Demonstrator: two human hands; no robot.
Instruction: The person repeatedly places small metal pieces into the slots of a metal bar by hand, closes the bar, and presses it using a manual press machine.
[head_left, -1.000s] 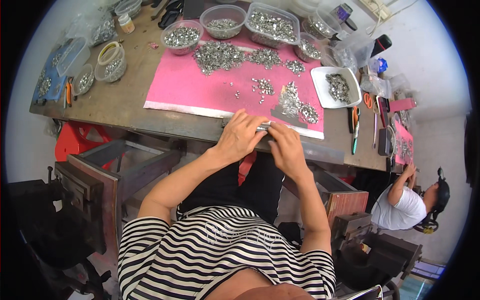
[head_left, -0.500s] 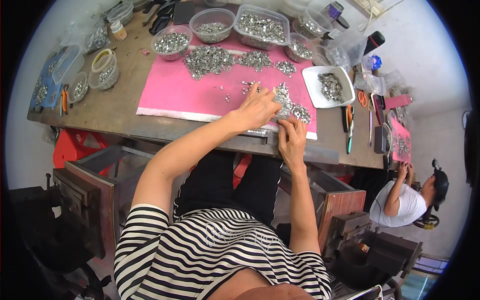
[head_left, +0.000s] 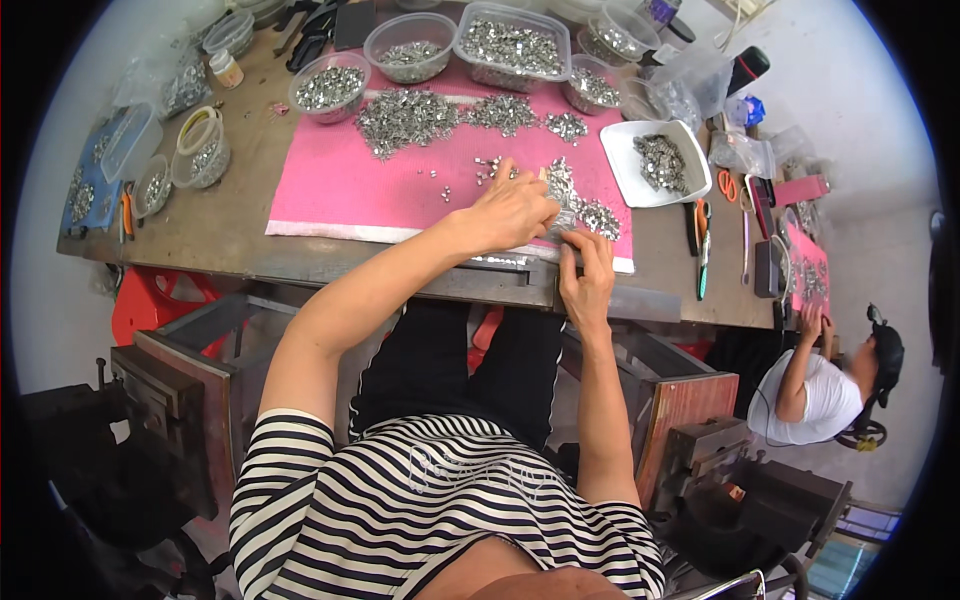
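Both hands work at the front edge of a pink mat (head_left: 330, 190). My left hand (head_left: 512, 208) is bent over the mat, its fingers curled together beside small silver metal pieces (head_left: 598, 218). What lies between its fingers is hidden. My right hand (head_left: 588, 275) is closer to the edge, thumb and fingers closed at a narrow metal rail (head_left: 520, 278) along the table front. Anything in its grip is too small to make out. A few loose metal pieces (head_left: 490, 168) lie just beyond the left hand.
Larger heaps of silver pieces (head_left: 405, 120) lie farther back, before plastic tubs (head_left: 410, 75). A white tray (head_left: 618, 150) stands right of the mat, with pliers (head_left: 703, 250) beyond it. At far right a person in a white shirt (head_left: 815, 400) works at another pink mat.
The view has shifted slightly, so the table's back contents sit a little higher and farther left. Both hands stay in nearly the same place, with small finger movements.
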